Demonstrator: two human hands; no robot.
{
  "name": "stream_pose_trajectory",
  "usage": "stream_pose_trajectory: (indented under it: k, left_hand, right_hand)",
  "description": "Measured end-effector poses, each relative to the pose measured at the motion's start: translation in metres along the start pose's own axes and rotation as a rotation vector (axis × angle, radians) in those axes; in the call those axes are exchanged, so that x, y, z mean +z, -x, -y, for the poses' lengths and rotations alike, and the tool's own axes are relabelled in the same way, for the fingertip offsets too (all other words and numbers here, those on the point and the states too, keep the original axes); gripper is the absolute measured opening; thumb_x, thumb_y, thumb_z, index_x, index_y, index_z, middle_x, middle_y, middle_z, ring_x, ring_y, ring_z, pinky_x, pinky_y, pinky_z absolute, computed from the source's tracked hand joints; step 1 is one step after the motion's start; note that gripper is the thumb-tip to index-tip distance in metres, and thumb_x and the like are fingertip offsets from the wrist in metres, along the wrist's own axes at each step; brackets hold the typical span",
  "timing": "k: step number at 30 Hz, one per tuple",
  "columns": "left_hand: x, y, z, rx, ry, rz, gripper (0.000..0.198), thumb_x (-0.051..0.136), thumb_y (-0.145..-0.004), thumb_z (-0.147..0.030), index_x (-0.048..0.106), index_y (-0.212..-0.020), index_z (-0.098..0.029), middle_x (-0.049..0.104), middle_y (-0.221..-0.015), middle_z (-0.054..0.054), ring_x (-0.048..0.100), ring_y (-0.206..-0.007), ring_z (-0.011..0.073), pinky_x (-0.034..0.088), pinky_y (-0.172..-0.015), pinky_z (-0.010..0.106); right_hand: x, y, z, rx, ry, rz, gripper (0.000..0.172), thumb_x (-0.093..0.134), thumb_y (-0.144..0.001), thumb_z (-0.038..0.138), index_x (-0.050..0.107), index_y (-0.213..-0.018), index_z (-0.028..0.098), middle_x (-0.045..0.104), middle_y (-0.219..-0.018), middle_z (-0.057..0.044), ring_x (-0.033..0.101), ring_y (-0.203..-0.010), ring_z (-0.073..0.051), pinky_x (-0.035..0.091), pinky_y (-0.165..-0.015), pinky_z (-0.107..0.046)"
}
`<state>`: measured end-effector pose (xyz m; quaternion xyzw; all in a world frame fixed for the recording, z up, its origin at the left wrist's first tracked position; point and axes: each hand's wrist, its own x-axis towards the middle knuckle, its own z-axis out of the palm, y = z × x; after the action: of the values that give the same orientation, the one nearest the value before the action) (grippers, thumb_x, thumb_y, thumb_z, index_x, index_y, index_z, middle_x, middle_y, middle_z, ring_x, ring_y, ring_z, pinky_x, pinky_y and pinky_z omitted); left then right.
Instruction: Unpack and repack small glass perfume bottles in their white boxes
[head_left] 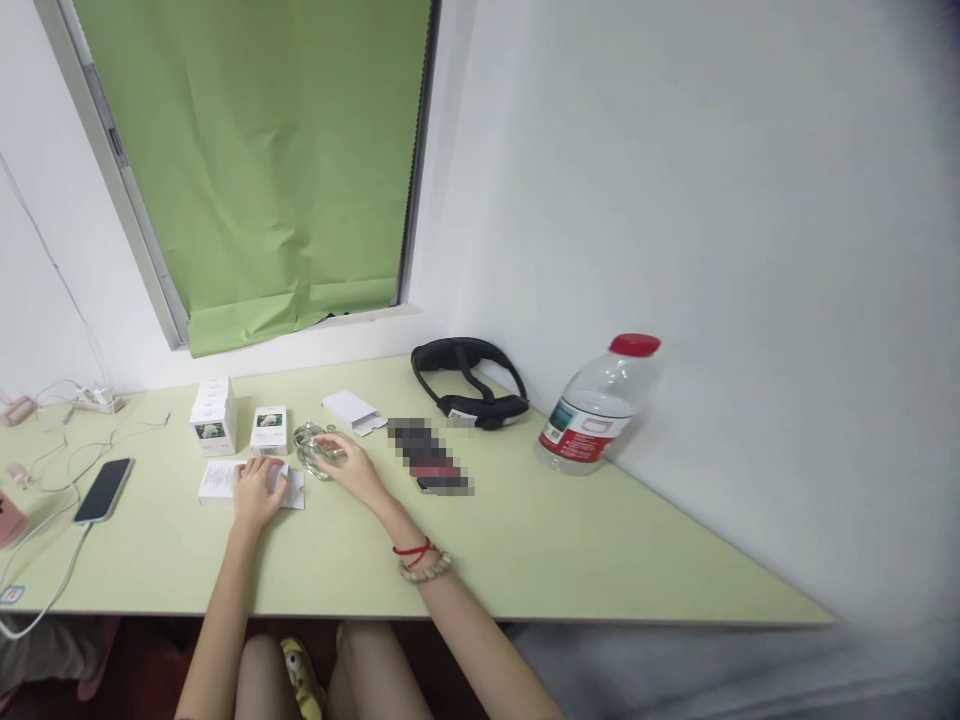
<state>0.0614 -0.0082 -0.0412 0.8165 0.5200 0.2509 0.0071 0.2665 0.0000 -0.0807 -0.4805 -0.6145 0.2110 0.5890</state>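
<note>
Both hands reach forward, left hand (256, 492) flat, right hand (351, 468) loosely curled.

Phone (103, 489) lies at the surface's (570, 550) left, small boxes (214, 415) right of it. Flat box (225, 481) sits before them, glass item (315, 450) to its right. Headset (469, 383) lies behind; bottle (598, 410) far right.

We see a small clear glass bottle (315, 449) lying on the pale green bench (525, 540), under the fingers of our right hand (351, 468). Just beside it lies a flat white box (225, 481), pressed down by our left hand (256, 493).
</note>
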Motion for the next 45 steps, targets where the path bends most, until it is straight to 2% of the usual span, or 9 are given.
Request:
stream_pose_trajectory:
  k: [6, 10, 13, 15, 18, 24, 35, 40, 45]
  left_hand:
    - [0.004, 0.001, 0.006, 0.033, 0.013, -0.019, 0.019, 0.051, -0.089, -0.026, 0.063, -0.104, -0.025, 0.068, -0.109, 0.002, 0.059, -0.108, 0.0209, 0.033, -0.094, 0.039]
    - [0.005, 0.0, 0.007, 0.028, 0.007, -0.013, 0.019, 0.051, -0.09, -0.026, 0.063, -0.105, -0.025, 0.068, -0.109, 0.002, 0.058, -0.109, 0.0214, 0.033, -0.094, 0.039]
    - [0.005, 0.0, 0.006, 0.028, 0.003, -0.015, 0.019, 0.051, -0.09, -0.026, 0.063, -0.105, -0.025, 0.068, -0.11, 0.002, 0.058, -0.108, 0.0212, 0.033, -0.094, 0.039]
    - [0.005, 0.0, 0.007, 0.029, 0.001, -0.015, 0.019, 0.05, -0.09, -0.026, 0.063, -0.105, -0.025, 0.068, -0.109, 0.002, 0.058, -0.109, 0.021, 0.033, -0.094, 0.039]
    - [0.005, 0.0, 0.006, 0.026, 0.004, -0.016, 0.019, 0.05, -0.09, -0.026, 0.063, -0.105, -0.025, 0.068, -0.109, 0.002, 0.058, -0.109, 0.0205, 0.033, -0.094, 0.039]
    - [0.002, 0.001, 0.001, 0.005, 0.003, -0.012, 0.018, 0.051, -0.089, -0.024, 0.063, -0.103, -0.024, 0.068, -0.109, 0.001, 0.058, -0.109, 0.0199, 0.033, -0.096, 0.038]
    - [-0.002, 0.0, -0.002, 0.005, 0.022, 0.019, 0.019, 0.053, -0.088, -0.026, 0.064, -0.103, -0.024, 0.068, -0.109, 0.004, 0.059, -0.108, 0.0222, 0.034, -0.096, 0.04]
    - [-0.004, 0.001, -0.001, 0.079, 0.105, 0.08, 0.025, 0.047, -0.091, -0.027, 0.065, -0.108, -0.023, 0.068, -0.114, 0.005, 0.057, -0.113, 0.0216, 0.035, -0.098, 0.039]
    - [-0.003, 0.002, 0.0, 0.088, 0.157, 0.06, 0.031, 0.04, -0.094, -0.027, 0.067, -0.108, -0.021, 0.068, -0.116, 0.005, 0.058, -0.115, 0.0211, 0.036, -0.097, 0.039]
  right_hand:
    - [-0.006, -0.001, 0.0, 0.061, 0.08, -0.104, 0.026, 0.065, -0.078, 0.037, 0.071, -0.096, 0.018, 0.068, -0.1, -0.007, 0.061, -0.073, -0.017, 0.051, -0.069, -0.03]
    - [-0.005, -0.001, -0.001, 0.056, 0.085, -0.086, 0.027, 0.062, -0.08, 0.034, 0.07, -0.101, 0.018, 0.067, -0.103, -0.007, 0.059, -0.066, -0.014, 0.052, -0.07, -0.031]
    - [-0.003, 0.001, -0.005, -0.033, 0.233, -0.103, 0.045, 0.067, -0.077, 0.031, 0.064, -0.12, 0.019, 0.064, -0.117, -0.01, 0.062, -0.091, -0.021, 0.051, -0.085, -0.036]
    - [0.001, 0.002, -0.01, -0.085, 0.326, -0.099, 0.06, 0.07, -0.075, 0.029, 0.057, -0.132, 0.017, 0.06, -0.128, -0.012, 0.056, -0.114, -0.027, 0.046, -0.097, -0.041]
    - [0.009, 0.003, -0.019, -0.102, 0.393, -0.044, 0.065, 0.066, -0.08, 0.028, 0.048, -0.141, 0.016, 0.054, -0.139, -0.013, 0.047, -0.129, -0.029, 0.038, -0.106, -0.045]
    - [0.019, 0.002, -0.031, -0.094, 0.422, 0.033, 0.058, 0.056, -0.089, 0.026, 0.045, -0.145, 0.019, 0.048, -0.146, -0.011, 0.044, -0.134, -0.026, 0.035, -0.108, -0.043]
    - [0.017, -0.006, -0.026, -0.066, 0.431, 0.02, 0.054, 0.057, -0.088, 0.024, 0.051, -0.142, 0.022, 0.054, -0.141, -0.009, 0.05, -0.127, -0.024, 0.035, -0.107, -0.042]
    - [0.017, -0.004, -0.032, -0.036, 0.462, 0.067, 0.058, 0.046, -0.091, 0.022, 0.041, -0.149, 0.022, 0.047, -0.147, -0.009, 0.041, -0.137, -0.025, 0.029, -0.113, -0.047]
    - [0.019, -0.001, -0.037, 0.009, 0.485, 0.11, 0.063, 0.036, -0.095, 0.02, 0.026, -0.157, 0.021, 0.038, -0.154, -0.008, 0.032, -0.144, -0.023, 0.022, -0.118, -0.05]
